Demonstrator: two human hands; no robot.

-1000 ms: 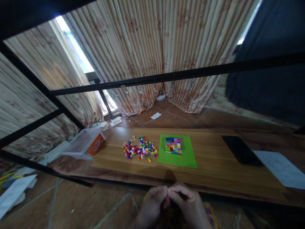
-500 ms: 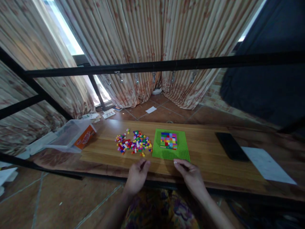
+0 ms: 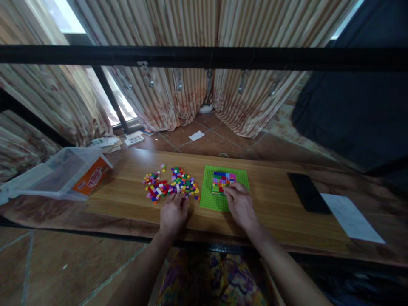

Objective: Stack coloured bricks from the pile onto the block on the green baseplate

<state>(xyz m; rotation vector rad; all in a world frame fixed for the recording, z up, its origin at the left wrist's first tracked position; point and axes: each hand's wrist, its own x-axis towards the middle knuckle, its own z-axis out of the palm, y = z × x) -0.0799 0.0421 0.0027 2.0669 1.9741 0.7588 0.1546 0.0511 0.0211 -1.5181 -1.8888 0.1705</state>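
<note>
My left hand [image 3: 173,213] reaches to the front edge of a loose pile of small coloured building bricks [image 3: 188,185]. Its fingers curve down at the bricks, with the thumb apart; the fingertips are partly hidden. A green studded baseplate [image 3: 208,202] lies just right of the pile. On it stands a low, many-coloured block of bricks [image 3: 219,178], roughly square. My right hand [image 3: 240,205] is over the plate, thumb and forefinger pinched at the block's front right corner. A tiny white building brick [image 3: 225,190] shows at those fingertips, and the hand covers part of the block.
Left on the wooden board [image 3: 127,187] stands a clear plastic box [image 3: 60,178] with an orange label. On the right lie a black phone-like slab [image 3: 308,193] and a white sheet of paper [image 3: 352,219]. A black metal rail [image 3: 197,57] crosses beyond the board, before curtains.
Both hands have moved forward from the board's near edge: the left to the brick pile, the right over the plate to the block's corner. The view has shifted slightly.
</note>
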